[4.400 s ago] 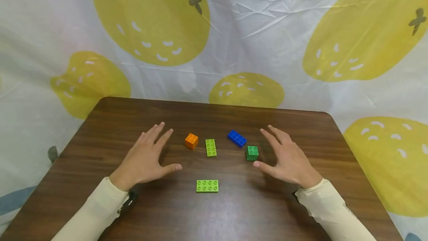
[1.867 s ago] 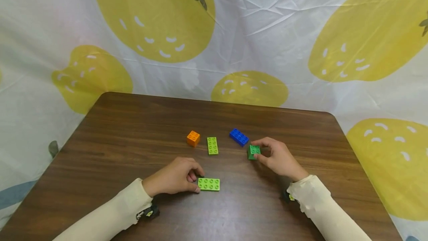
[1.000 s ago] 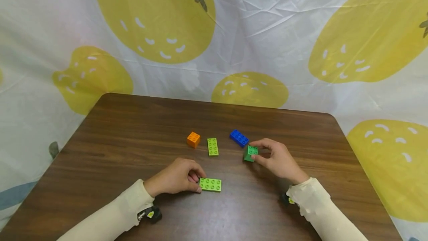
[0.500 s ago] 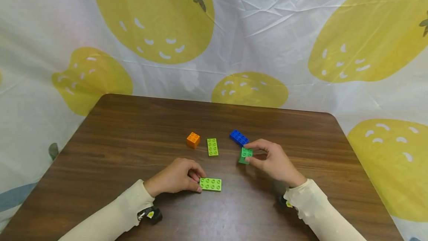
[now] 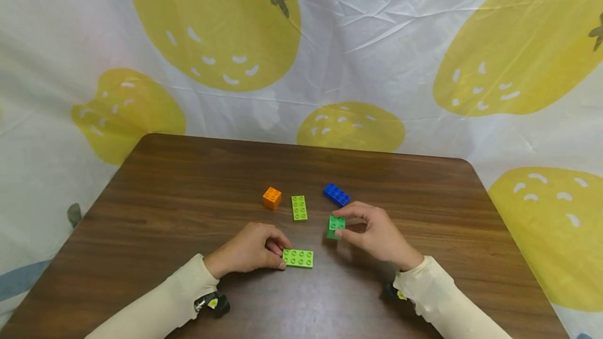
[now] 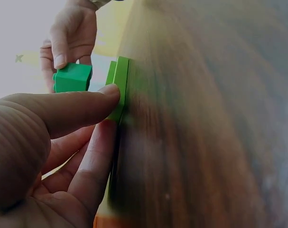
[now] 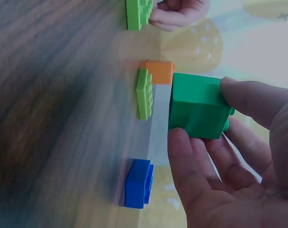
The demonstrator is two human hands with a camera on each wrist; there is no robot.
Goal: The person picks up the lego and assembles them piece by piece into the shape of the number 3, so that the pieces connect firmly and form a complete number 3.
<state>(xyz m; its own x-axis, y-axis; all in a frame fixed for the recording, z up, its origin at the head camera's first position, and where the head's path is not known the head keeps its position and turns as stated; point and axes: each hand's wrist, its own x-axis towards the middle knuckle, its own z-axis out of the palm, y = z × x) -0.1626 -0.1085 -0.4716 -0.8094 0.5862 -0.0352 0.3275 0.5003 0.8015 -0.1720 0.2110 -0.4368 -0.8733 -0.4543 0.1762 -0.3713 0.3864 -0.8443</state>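
My right hand (image 5: 365, 232) pinches a dark green square brick (image 5: 335, 226) between thumb and fingers and holds it a little above the brown table (image 5: 188, 187). In the right wrist view that dark green brick (image 7: 199, 105) sits in my fingers, off the wood. My left hand (image 5: 254, 250) holds the left end of a flat lime green plate (image 5: 298, 258) that lies on the table near me. In the left wrist view my thumb and a finger touch the lime plate's edge (image 6: 119, 88).
A second lime plate (image 5: 299, 207), an orange square brick (image 5: 271, 198) and a blue brick (image 5: 336, 194) lie on the table beyond my hands. A white cloth with yellow fruit prints (image 5: 212, 25) hangs behind the table.
My right hand closed on the dark green brick, lifted it and carried it left and nearer, towards the lime plate. My left hand came to the plate's end and has stayed there.
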